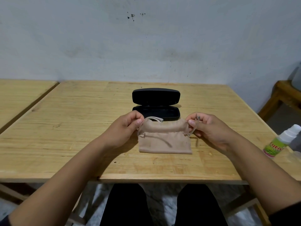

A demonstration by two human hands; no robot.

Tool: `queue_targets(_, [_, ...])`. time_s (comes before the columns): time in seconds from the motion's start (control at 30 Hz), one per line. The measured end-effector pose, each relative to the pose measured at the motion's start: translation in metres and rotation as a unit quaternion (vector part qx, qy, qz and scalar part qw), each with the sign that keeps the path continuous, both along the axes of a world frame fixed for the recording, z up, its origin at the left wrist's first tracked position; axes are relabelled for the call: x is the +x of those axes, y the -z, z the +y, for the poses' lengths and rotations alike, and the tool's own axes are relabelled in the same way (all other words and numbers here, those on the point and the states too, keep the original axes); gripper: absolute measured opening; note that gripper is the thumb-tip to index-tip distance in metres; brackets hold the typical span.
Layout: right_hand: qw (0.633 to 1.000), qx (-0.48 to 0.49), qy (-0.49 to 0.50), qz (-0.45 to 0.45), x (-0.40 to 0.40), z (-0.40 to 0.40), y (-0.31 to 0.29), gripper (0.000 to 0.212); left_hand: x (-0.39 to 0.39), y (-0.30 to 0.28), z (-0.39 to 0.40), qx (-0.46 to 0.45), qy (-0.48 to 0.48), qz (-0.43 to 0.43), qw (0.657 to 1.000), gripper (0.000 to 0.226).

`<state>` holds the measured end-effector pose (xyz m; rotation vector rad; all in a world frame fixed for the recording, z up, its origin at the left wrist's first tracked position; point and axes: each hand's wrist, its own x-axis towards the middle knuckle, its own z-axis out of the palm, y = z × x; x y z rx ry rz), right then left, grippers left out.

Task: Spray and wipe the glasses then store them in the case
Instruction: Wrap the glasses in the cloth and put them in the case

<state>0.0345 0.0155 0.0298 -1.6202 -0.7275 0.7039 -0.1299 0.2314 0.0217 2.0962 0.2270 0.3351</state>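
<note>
I sit at a light wooden table (68,111) set against a pale grey-white wall (97,38) with dark scuffs and chipped spots. A second wooden table (21,93) stands just beside it at left. A wooden stool (283,95) stands at right. Marbled floor (162,203) below.

You can't see most of the glasses (153,119): the cloth (164,141) drapes over the lenses and front, leaving only a clear temple arm showing near each hand. Your left hand (125,128) and right hand (210,129) hide the cloth's upper corners in their fingers. The spray bottle (280,142) is cut by the right edge, its label only partly readable. The case (156,103) interior is too dark to make out. A grey object at the right edge is blurred
</note>
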Motion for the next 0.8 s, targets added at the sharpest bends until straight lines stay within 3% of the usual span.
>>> queue_targets(0.1, [0.998,-0.046,-0.016,-0.034,-0.002,-0.001,-0.001,0.023,-0.004,-0.001,-0.002,0.023,0.013,0.009,1.000,0.027])
queue_targets(0.27, [0.994,-0.084,-0.031,-0.056,-0.006,-0.001,-0.002,0.033,-0.007,0.001,-0.006,-0.018,0.020,0.005,1.000,0.040])
queue_targets(0.37, [0.996,-0.062,0.005,-0.064,-0.011,-0.001,-0.001,0.028,-0.009,0.002,-0.006,0.010,-0.019,-0.005,1.000,0.038])
queue_targets(0.47, [0.991,-0.031,0.104,-0.075,-0.018,-0.006,-0.002,0.020,-0.018,0.004,-0.007,0.041,-0.093,-0.023,0.995,0.028])
queue_targets(0.57, [0.976,-0.059,0.169,-0.128,-0.027,-0.017,-0.002,0.015,-0.034,0.005,-0.010,0.070,-0.139,-0.024,0.987,0.016])
queue_targets(0.63, [0.969,-0.080,0.183,-0.147,-0.035,-0.027,0.000,0.011,-0.043,0.007,-0.016,0.092,-0.163,-0.016,0.982,0.007])
queue_targets(0.8, [0.952,-0.111,0.198,-0.207,-0.053,-0.041,0.005,0.004,-0.052,0.013,-0.033,0.198,-0.209,-0.076,0.955,0.014])
